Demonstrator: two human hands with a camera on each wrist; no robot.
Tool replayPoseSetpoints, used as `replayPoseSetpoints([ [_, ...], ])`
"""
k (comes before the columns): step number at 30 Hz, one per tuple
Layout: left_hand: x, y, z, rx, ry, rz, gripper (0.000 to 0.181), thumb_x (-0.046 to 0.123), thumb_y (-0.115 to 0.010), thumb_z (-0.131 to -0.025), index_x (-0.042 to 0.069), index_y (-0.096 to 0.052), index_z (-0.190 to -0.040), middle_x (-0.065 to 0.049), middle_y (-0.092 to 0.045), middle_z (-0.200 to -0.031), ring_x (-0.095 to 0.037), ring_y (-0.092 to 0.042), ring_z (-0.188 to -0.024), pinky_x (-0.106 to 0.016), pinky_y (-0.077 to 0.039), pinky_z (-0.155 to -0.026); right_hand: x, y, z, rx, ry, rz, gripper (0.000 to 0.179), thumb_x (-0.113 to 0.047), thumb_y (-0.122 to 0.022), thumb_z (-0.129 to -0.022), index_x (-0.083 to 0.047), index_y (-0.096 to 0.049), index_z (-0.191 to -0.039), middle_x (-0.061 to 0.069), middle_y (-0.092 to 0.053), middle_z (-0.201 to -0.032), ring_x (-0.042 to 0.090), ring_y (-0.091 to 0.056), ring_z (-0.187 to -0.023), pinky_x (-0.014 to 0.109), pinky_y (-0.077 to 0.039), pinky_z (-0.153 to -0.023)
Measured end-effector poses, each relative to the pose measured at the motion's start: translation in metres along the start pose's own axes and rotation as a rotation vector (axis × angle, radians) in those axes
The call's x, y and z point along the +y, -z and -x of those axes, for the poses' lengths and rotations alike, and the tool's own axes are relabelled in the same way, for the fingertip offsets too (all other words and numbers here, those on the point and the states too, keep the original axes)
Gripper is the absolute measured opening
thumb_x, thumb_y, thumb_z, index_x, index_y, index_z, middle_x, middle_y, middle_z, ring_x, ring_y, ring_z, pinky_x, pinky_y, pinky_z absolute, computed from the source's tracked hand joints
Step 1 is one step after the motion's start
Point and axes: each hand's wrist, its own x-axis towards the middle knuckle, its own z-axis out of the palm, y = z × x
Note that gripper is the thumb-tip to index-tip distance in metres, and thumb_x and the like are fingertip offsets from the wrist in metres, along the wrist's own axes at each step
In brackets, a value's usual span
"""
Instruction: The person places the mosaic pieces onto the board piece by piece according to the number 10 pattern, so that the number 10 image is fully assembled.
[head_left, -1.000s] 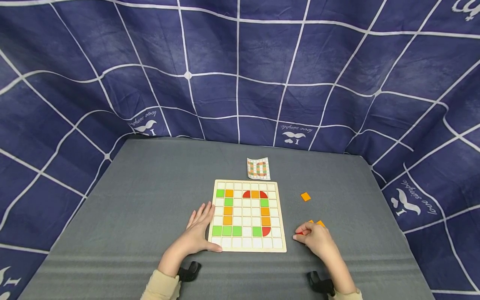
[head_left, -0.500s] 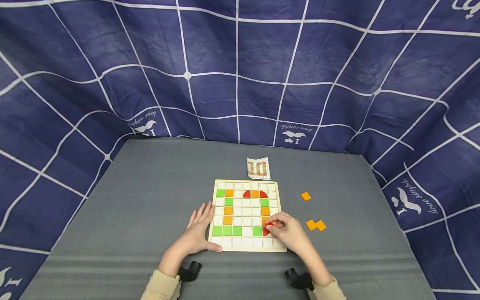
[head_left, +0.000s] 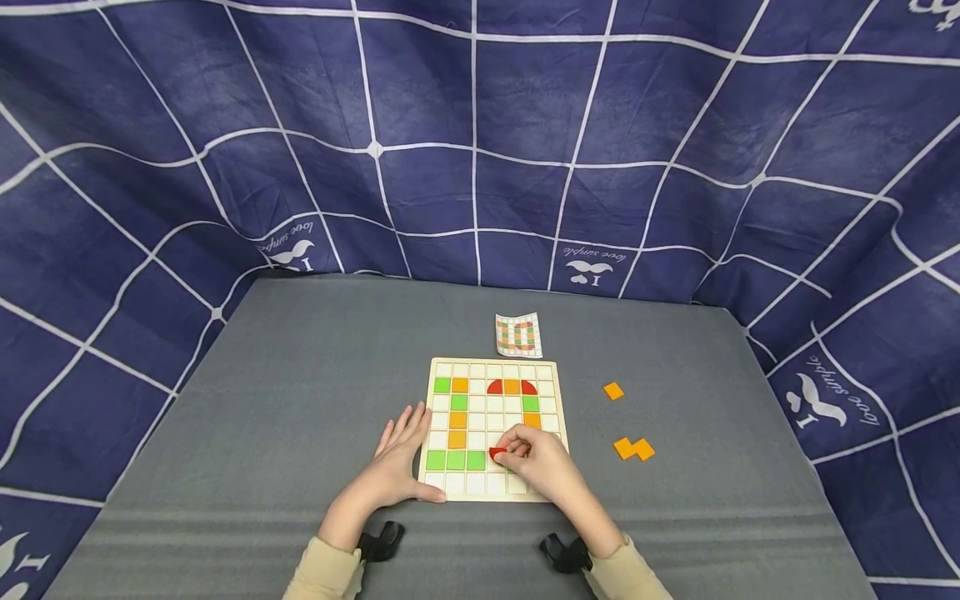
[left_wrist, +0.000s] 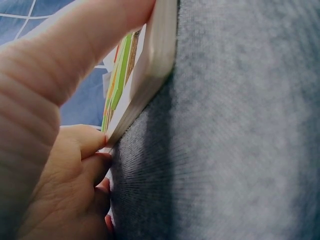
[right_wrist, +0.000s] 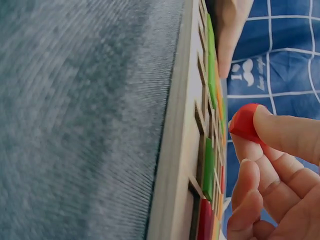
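A square wooden grid board (head_left: 495, 487) lies on the grey table, with green and orange square tiles and red quarter-round tiles set in some cells. My right hand (head_left: 546, 462) is over the lower part of the board and pinches a red quarter-round tile (right_wrist: 244, 123) between thumb and fingertips. In the right wrist view that tile is apart from the board's surface. The left hand (head_left: 393, 467) has its fingers spread along the board's left edge, the thumb touching the near left corner. Some tiles at the lower right are hidden behind the right hand.
A small printed card (head_left: 518, 336) with a coloured grid pattern lies just beyond the board. To the right are a single orange tile (head_left: 613, 391) and two more orange tiles (head_left: 633, 449) touching each other. A dark blue curtain (head_left: 480, 167) surrounds the table.
My right hand has carried the red quarter-round tile leftward from the table beside the orange tiles to over the board. The left hand stays at the board's left edge.
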Motion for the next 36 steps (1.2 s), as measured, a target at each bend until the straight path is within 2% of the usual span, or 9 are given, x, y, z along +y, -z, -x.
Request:
replayPoseSetpoints([
  [12,0.000,0.000,-0.001,0.001,0.001,-0.001,0.132,0.031,-0.097,-0.054,-0.001,-0.019,-0.155,-0.018,-0.010,-0.165,-0.037,-0.005,-0.153,-0.055,-0.001,-0.122,-0.001,-0.006,-0.002,0.006,0.024,0.125,0.014,-0.022,-0.081,-0.081,-0.023,-0.067,-0.077,-0.011,-0.056,-0.068,0.005,-0.042,-0.061,0.020,-0.036,-0.055],
  [18,0.000,0.000,-0.001,0.004,0.001,0.001,0.132,0.031,-0.097,-0.054,-0.001,-0.019,-0.155,-0.017,-0.010,-0.165,-0.037,-0.005,-0.153,-0.055,-0.001,-0.122,0.001,-0.011,-0.002,0.075,0.039,0.198,0.019,-0.022,-0.083,-0.078,-0.023,-0.066,-0.071,-0.014,-0.056,-0.070,0.007,-0.046,-0.075,0.028,-0.041,-0.071],
  [23,-0.001,-0.001,-0.001,0.004,0.001,0.003,0.132,0.032,-0.097,-0.053,-0.001,-0.019,-0.155,-0.017,-0.010,-0.165,-0.037,-0.004,-0.154,-0.055,0.000,-0.122,-0.001,-0.013,-0.003,0.087,0.026,0.228,0.019,-0.020,-0.083,-0.078,-0.022,-0.066,-0.069,-0.013,-0.056,-0.070,0.008,-0.048,-0.077,0.031,-0.043,-0.074],
  [25,-0.001,0.000,-0.001,0.002,-0.001,0.003,0.132,0.032,-0.097,-0.054,-0.001,-0.019,-0.155,-0.017,-0.010,-0.165,-0.037,-0.004,-0.153,-0.055,0.000,-0.122,-0.001,-0.013,-0.004,0.090,0.029,0.228,0.019,-0.018,-0.083,-0.077,-0.021,-0.067,-0.069,-0.012,-0.056,-0.070,0.010,-0.049,-0.077,0.034,-0.047,-0.086],
  [30,-0.001,0.001,-0.001,-0.003,-0.007,0.010,0.133,0.033,-0.097,-0.054,-0.001,-0.018,-0.156,-0.017,-0.008,-0.165,-0.037,-0.004,-0.153,-0.055,0.000,-0.122,-0.002,-0.015,-0.005,0.109,0.050,0.258,0.019,-0.017,-0.084,-0.076,-0.019,-0.067,-0.069,-0.010,-0.055,-0.070,0.011,-0.052,-0.079,0.039,-0.046,-0.095],
  [32,-0.001,0.001,-0.001,-0.005,-0.009,0.014,0.133,0.034,-0.097,-0.054,-0.001,-0.018,-0.156,-0.017,-0.008,-0.165,-0.038,-0.003,-0.153,-0.055,0.001,-0.122,-0.002,-0.015,-0.005,0.115,0.056,0.274,0.018,-0.018,-0.084,-0.076,-0.019,-0.067,-0.069,-0.010,-0.055,-0.071,0.010,-0.052,-0.078,0.037,-0.046,-0.086],
  [36,-0.001,0.001,-0.001,-0.006,-0.013,0.021,0.134,0.035,-0.096,-0.054,-0.001,-0.017,-0.156,-0.017,-0.007,-0.165,-0.038,-0.003,-0.153,-0.055,0.001,-0.122,-0.002,-0.015,-0.005,0.120,0.072,0.276,0.017,-0.018,-0.084,-0.076,-0.019,-0.068,-0.069,-0.009,-0.056,-0.072,0.009,-0.053,-0.075,0.034,-0.046,-0.081],
])
